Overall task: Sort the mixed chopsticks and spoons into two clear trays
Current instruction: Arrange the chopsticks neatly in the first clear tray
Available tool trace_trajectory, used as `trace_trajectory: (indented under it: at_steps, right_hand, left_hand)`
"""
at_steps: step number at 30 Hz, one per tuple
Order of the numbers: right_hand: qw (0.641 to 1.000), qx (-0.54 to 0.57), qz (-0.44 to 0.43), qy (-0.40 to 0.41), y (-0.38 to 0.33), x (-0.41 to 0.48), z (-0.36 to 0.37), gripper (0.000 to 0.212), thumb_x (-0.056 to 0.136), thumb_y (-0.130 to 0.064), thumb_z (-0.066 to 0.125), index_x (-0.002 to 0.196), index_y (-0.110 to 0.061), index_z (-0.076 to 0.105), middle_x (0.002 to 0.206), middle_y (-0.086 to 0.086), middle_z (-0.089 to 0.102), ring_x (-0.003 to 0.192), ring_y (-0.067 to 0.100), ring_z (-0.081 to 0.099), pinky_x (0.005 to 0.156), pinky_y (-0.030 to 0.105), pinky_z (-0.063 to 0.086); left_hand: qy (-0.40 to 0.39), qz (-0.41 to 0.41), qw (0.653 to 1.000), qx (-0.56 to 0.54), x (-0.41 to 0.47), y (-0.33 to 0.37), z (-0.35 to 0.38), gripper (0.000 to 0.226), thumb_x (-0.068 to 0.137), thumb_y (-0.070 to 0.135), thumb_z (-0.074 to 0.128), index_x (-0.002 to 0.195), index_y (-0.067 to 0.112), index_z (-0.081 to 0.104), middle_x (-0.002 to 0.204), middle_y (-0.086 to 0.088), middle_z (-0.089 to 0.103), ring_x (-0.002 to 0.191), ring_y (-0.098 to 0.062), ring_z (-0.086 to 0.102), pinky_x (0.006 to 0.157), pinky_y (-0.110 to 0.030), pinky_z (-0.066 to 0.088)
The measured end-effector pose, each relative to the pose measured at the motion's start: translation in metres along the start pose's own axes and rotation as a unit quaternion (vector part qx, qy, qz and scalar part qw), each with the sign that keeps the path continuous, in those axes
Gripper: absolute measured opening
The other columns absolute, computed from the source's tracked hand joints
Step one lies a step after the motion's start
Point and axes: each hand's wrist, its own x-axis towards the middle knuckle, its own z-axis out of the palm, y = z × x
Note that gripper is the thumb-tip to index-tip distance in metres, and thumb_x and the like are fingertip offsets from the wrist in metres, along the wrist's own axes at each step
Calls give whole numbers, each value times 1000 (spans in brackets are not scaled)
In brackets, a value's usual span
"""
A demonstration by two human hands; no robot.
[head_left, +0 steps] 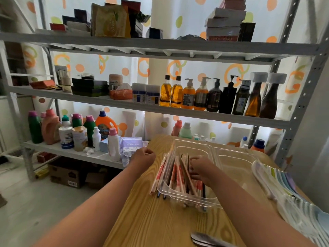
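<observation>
Centre frame: right hand point(199, 168) grip clenched on chopsticks point(178, 175), gathering them into one clear tray point(193, 143); left hand point(143, 155) loosely curled, empty, at the counter point(151, 220) edge.

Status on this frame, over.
Left grip idle, loosely curled, empty. Right grip on chopsticks in left tray. Spoons unsorted along table right edge.
</observation>
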Motion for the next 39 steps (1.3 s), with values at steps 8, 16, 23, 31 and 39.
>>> trace_trajectory:
  at_steps: [8, 16, 23, 31, 39]
  right_hand:
    - [998, 5, -45, 35, 8, 5, -7, 27, 94, -2, 35, 84, -3, 60, 79, 14, 55, 74, 23, 48, 71, 36, 41]
    - [997, 40, -67, 21, 6, -5, -12, 31, 96, -2, 34, 78, -11, 58, 77, 8, 58, 73, 18, 54, 77, 36, 48]
    - [997, 36, -59, 21, 4, -2, -10, 25, 95, -5, 35, 92, -7, 60, 90, 13, 61, 84, 24, 57, 83, 40, 51]
    - [998, 52, -39, 0, 5, -4, -8, 29, 97, -4, 32, 103, -2, 60, 98, 21, 61, 82, 26, 57, 81, 40, 53]
    - [997, 71, -29, 4, 1, -6, -10, 31, 96, -1, 28, 104, 1, 59, 93, 18, 56, 79, 25, 53, 65, 30, 48]
  left_hand:
    - [-91, -35, 982, 161, 0, -15, 18, 44, 84, 36, 63, 123, 14, 59, 123, -8, 61, 111, -23, 56, 95, -32, 46]
    - [-127, -85, 954, 258, 7, -7, 37, 47, 87, 41, 55, 123, 12, 55, 126, -13, 55, 115, -29, 51, 99, -42, 44]
    - [-135, -93, 942, 292, 11, -4, 39, 54, 87, 40, 56, 131, 11, 48, 133, -13, 50, 119, -29, 48, 100, -41, 43]
    - [-106, -70, 932, 338, 9, -3, 37, 50, 92, 36, 50, 132, 6, 44, 132, -14, 51, 119, -28, 51, 100, -39, 43]
    - [-126, -102, 923, 349, 3, -3, 38, 77, 94, 41, 49, 148, 2, 11, 148, -25, 23, 134, -37, 31, 110, -43, 33]
